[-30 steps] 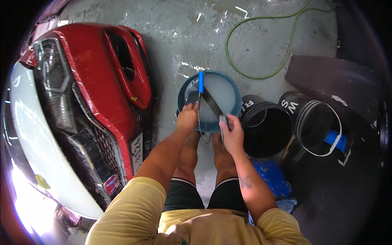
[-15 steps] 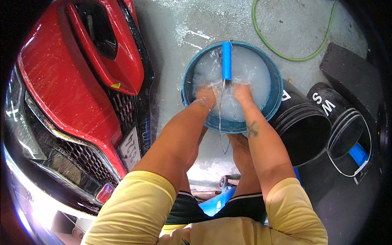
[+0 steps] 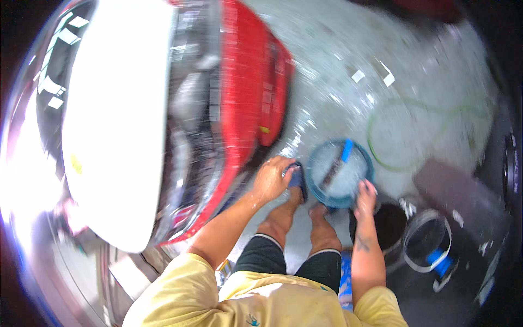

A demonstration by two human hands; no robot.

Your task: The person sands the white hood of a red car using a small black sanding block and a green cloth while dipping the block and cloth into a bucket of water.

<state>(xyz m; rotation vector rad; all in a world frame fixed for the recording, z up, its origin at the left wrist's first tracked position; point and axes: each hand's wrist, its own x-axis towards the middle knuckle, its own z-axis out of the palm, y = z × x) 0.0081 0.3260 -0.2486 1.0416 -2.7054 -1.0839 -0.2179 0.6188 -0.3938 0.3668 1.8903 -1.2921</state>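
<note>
A round blue bucket (image 3: 311,188) of cloudy, sudsy water stands on the floor ahead of my feet. Its handle has a bright blue grip (image 3: 347,150); a dark blurred strip (image 3: 331,175) slants below it over the water. My left hand (image 3: 272,179), wet, is raised left of the bucket, fingers loosely bent, thumb apart, nothing seen in it. Behind its fingertips shows a dark blue slipper (image 3: 296,182) on my foot. My right hand (image 3: 365,199) hangs by the bucket's right rim, fingers slightly apart and holding nothing visible; I cannot tell if it touches the rim.
A red car front (image 3: 245,98) with its hood (image 3: 117,125) raised fills the left side. Black buckets (image 3: 387,226) lie tipped at right, one with a pale handle and blue grip (image 3: 439,261). A green hose (image 3: 372,139) curves across the wet floor.
Both hands have come up out of the bucket's water, the left swinging toward the car. The view has risen and shifted, so more of the car shows and the picture is blurred.
</note>
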